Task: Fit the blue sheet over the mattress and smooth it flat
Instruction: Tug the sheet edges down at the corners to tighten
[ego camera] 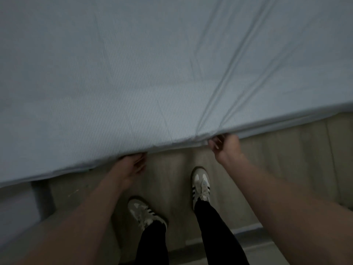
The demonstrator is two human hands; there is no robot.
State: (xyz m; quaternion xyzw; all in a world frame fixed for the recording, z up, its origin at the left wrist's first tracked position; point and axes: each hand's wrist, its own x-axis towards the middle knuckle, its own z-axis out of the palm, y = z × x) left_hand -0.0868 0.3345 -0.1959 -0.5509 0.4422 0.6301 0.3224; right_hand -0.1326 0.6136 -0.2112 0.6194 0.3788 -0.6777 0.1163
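Your right hand (226, 145) has its fingers curled tight, pinching the edge of the pale blue striped cotton sheet (133, 83) right where it bends over the side of the bed. You seem to be pulling it toward you, because long folds (235, 77) run from that pinch up and away across the bed. Your left hand (131, 164) sits at the same edge, a little further along, with its fingertips going under the hanging cloth (it may be tucking, but I cannot tell if it holds the sheet or only touches it).

The sheet lies spread over the whole top of the bed, and the mattress under it is fully covered, so you cannot see it. Below are your white sneakers with black stripes (200, 185) on the light wood floor (286, 150). The picture is dim and blurry, and the bed's corners are cut off.
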